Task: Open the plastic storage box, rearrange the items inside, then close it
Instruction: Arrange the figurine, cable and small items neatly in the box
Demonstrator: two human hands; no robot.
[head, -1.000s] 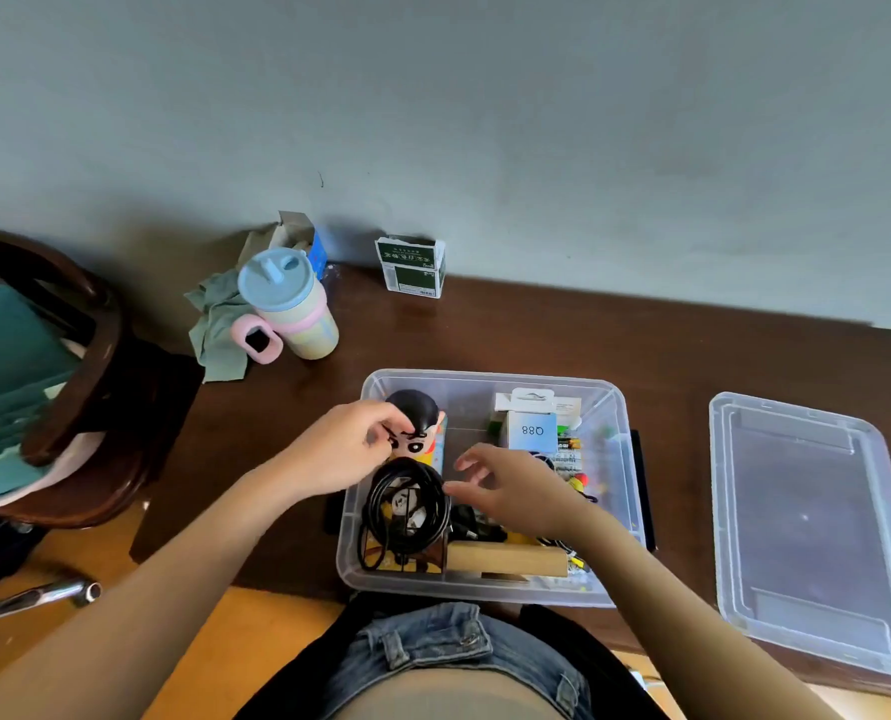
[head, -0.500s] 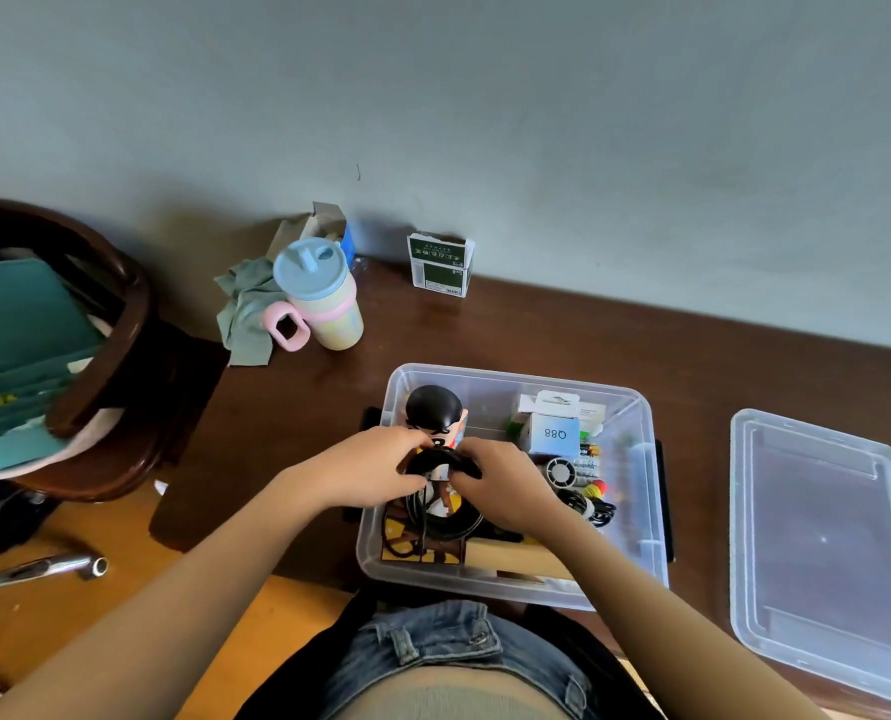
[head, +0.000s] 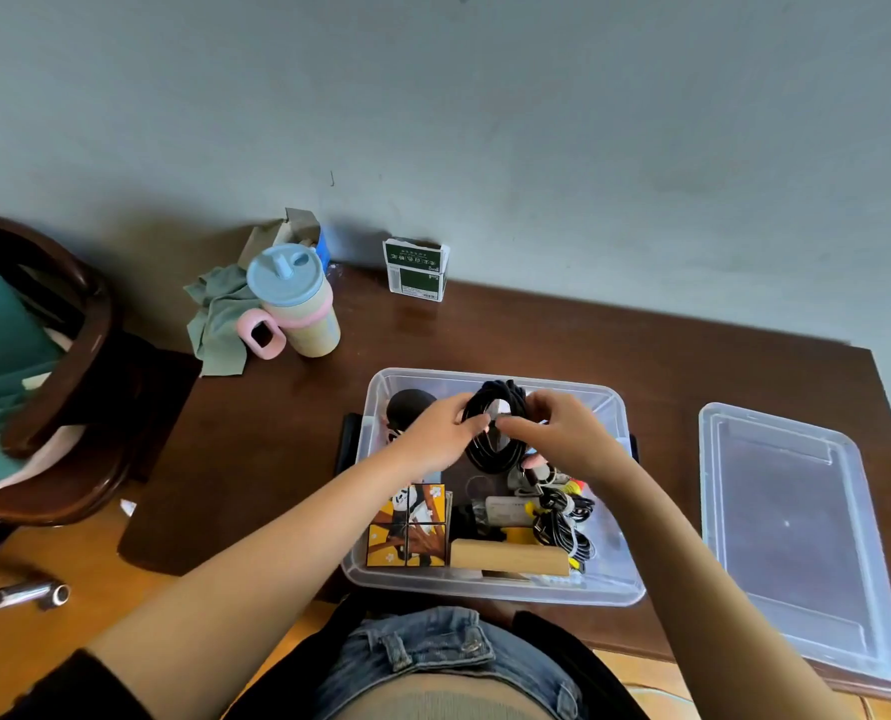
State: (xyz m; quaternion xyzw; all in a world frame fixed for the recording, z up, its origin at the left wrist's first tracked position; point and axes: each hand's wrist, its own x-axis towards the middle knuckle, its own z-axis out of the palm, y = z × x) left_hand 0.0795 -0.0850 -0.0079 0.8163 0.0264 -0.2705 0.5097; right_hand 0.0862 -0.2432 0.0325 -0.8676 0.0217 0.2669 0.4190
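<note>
The clear plastic storage box (head: 609, 589) sits open on the dark wooden table in front of me. Its clear lid (head: 791, 532) lies flat on the table to the right. My left hand (head: 433, 433) and my right hand (head: 568, 439) both grip a coiled black cable (head: 490, 454), held upright above the box's far half. Inside the box lie a picture cube (head: 407, 527), a wooden block (head: 506, 558), a black-haired figurine (head: 407, 407) and a tangle of black cords (head: 563, 522).
A pastel lidded cup (head: 298, 304) with a pink handle stands at the table's back left beside a grey-green cloth (head: 215, 319). A green and white carton (head: 416, 270) stands against the wall. A dark wooden chair (head: 69, 356) is at the left.
Both hands have closed on the coiled black cable and lifted it from the box's near left up over the far half. The picture cube underneath is now uncovered.
</note>
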